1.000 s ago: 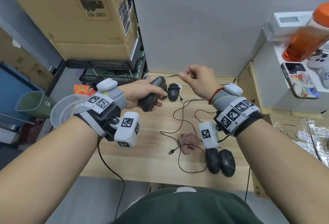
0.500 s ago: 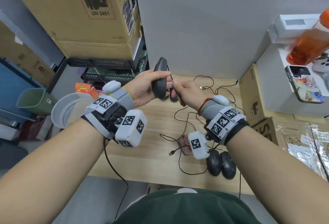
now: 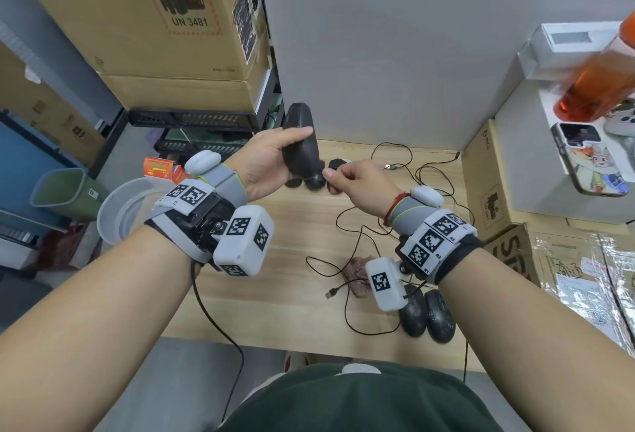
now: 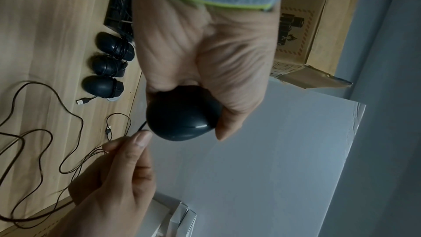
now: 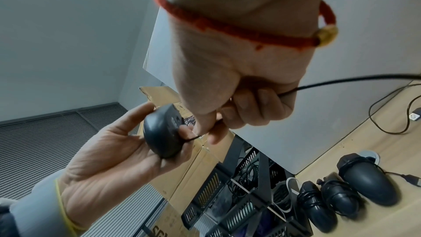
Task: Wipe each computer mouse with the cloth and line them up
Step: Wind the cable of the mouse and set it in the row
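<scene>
My left hand [image 3: 287, 157] grips a black wired mouse [image 3: 300, 146] and holds it upright above the back of the wooden table [image 3: 275, 294]. My right hand [image 3: 330, 179] pinches that mouse's thin black cable [image 5: 341, 80] just below the mouse [image 5: 161, 132]; the cable trails off to the right. In a row at the table's back lie three more black mice [image 4: 107, 71], two with cables wound around them. A pinkish-brown cloth [image 3: 357, 275] lies crumpled mid-table, untouched. Two black mice [image 3: 427, 315] sit side by side at the front right.
Loose cable loops [image 3: 357, 236] and a USB plug [image 3: 331, 293] cross the table. Cardboard boxes [image 3: 137, 19] and a black wire rack [image 3: 192, 122] stand left, a grey panel [image 3: 412, 53] behind. An orange bottle [image 3: 598, 88] and a phone [image 3: 584, 163] rest on white boxes at right.
My left hand has lifted the mouse and turned it upright. My right hand came down from its raised position to the mouse's lower end and now pinches the cable there.
</scene>
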Demonstrator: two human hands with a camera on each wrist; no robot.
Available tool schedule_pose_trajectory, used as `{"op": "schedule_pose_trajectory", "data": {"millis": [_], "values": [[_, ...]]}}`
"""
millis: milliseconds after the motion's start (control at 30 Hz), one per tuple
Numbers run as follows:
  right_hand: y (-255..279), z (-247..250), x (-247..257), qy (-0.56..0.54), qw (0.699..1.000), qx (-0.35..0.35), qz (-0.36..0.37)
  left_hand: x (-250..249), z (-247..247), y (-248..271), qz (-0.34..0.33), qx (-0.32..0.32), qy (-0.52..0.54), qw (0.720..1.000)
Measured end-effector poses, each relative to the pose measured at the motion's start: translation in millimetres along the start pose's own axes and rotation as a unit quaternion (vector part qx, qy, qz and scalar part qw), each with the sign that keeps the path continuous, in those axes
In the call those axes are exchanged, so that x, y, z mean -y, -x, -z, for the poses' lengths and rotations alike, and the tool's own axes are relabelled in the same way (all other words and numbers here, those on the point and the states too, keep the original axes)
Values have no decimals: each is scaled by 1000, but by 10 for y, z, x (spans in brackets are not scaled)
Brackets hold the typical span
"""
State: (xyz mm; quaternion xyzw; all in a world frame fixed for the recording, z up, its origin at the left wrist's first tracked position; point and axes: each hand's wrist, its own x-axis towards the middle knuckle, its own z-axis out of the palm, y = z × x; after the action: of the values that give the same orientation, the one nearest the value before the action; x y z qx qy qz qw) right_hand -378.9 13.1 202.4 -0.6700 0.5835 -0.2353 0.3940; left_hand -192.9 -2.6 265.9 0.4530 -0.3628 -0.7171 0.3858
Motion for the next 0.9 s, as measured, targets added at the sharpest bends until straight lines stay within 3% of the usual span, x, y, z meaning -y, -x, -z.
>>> {"op": "schedule_pose_trajectory", "data": {"millis": [133, 200, 267, 467, 733, 833, 900], "values": [[10, 136, 42, 1, 1000, -3, 2, -1, 155, -55, -58, -56, -85, 993], [25, 226, 60, -2, 1000, -3, -8, 8, 248, -68, -93, -107, -167, 976], [49, 305, 97, -8, 1000, -5, -13, 30, 314, -75, -103, -120, -222, 962], [29, 452, 286, -63, 997, 6, 32, 68, 276, -66, -11, -17, -278, 960], [-78, 465, 473, -15, 997, 17, 70, 136, 186, -22, 16, 35, -372, 927], [-72, 485, 474, -7, 998, 23, 64, 135, 163, 28, 21, 72, -366, 928], [-30, 519, 474, -17, 998, 26, 60, 129, 186, 27, 12, 59, -365, 929]]}}
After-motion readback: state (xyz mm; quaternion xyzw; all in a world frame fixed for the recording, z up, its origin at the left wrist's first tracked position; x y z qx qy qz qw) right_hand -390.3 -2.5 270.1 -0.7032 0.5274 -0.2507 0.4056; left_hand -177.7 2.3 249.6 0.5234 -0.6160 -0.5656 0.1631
